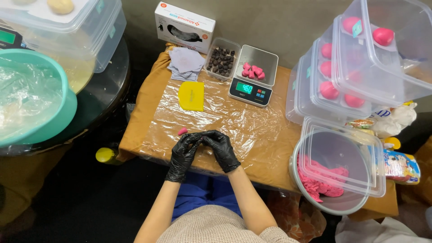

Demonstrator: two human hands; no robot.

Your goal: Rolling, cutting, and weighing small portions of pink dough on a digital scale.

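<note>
Both hands in black gloves, pressed together at the near edge of the table (144, 130), which is covered w/ plastic wrap. Left hand (183, 153) and right hand (221, 149) meet fingertip to fingertip, fingers (194, 138) curled inward and clenched around something small; whatever is inside is hidden, so can't tell what it is, prob. a bit of the pink dough seen elsewhere.

A small pink dough piece (182, 131) lies on the wrap just left of the fingers, nearly touching the left knuckles. Beyond the fingers, further up: yellow dough scraper (191, 96), digital kitchen scale (252, 74) w/ several pink dough pieces (253, 71) on its tray, and a clear tub of dark filling balls (221, 60) just left of it. Off to the right of the fingers, a bowl of pink dough (321, 182) w/ a clear lid leaning over it.

Risks, as I judge them:
- Loose piece sits so close to the left hand that a wrist shift could flatten it or nudge it off the near edge.
- Wrap is wrinkled and loose; sticky dough or a dragging glove could lift it and pull things along.
- Hands work right at the edge, so anything slipping from the fingers likely drops to the lap/floor.
- Squeezing too hard could deform whatever is held.
</note>
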